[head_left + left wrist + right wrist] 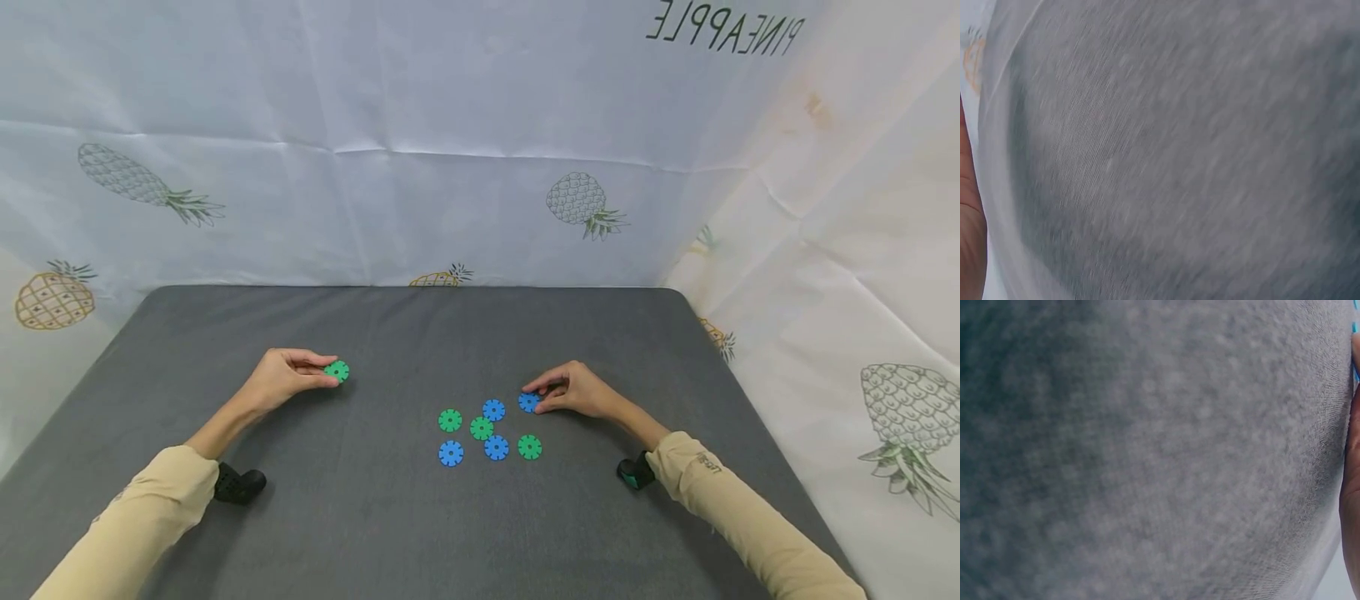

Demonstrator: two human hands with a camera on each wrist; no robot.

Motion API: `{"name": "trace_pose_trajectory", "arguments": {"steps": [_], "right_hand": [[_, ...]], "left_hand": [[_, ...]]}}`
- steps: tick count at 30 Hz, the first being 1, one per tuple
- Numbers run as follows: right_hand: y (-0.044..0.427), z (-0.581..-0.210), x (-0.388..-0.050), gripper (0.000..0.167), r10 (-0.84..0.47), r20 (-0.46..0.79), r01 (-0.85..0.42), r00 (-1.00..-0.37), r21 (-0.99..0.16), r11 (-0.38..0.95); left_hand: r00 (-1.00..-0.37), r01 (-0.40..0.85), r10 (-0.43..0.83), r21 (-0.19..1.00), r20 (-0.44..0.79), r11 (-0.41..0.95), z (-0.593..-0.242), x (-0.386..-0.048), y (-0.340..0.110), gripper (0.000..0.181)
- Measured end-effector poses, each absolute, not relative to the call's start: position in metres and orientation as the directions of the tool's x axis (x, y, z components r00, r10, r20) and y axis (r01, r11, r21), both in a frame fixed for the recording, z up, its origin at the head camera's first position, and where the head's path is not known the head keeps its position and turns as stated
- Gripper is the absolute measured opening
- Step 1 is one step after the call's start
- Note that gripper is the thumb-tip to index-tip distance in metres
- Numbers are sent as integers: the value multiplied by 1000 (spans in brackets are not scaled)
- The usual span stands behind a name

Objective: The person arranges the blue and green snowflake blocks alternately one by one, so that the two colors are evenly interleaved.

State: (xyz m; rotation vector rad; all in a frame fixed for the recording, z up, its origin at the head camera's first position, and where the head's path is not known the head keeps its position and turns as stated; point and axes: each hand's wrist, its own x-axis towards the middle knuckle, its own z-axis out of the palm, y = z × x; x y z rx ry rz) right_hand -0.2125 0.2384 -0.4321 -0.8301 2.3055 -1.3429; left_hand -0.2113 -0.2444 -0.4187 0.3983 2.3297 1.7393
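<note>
My left hand (282, 379) pinches a green notched disc (337, 371) between thumb and fingers at the left of the grey table. On the right, my right hand (576, 390) has its thumb and fingers at the edges of a blue disc (528, 402), pinching it. Left of that hand lie a blue disc (493, 409) and a green disc (482, 428) close together, with another blue disc (497, 447) just below. Both wrist views show mostly table cloth, with part of the left hand (970, 219) and right hand (1351, 481) at the edges.
Another green disc (450, 420), a blue disc (451, 453) and a green disc (529, 447) lie around the middle group. The grey table (337, 533) meets a white pineapple-print curtain (450, 217) at the back and right. A black device (238, 484) sits at the left wrist.
</note>
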Motion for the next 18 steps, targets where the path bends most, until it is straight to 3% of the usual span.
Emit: {"name": "trace_pose_trajectory", "arguments": {"steps": [6,14,18], "right_hand": [[239,-433,-214,32,-638,-3,-315,-770,-868,384],[240,-435,-216,31,-640,1,-319,-768,-867,382],[239,-435,-214,31,-639,5,-317,-770,-871,376]], "left_hand": [[-956,58,291,946,-40,320,-416,-220,-261,27],[-963,38,255,893,-87,448,-414,-228,-278,50],[-957,34,266,868,-115,496,-417,-228,-283,51]]}}
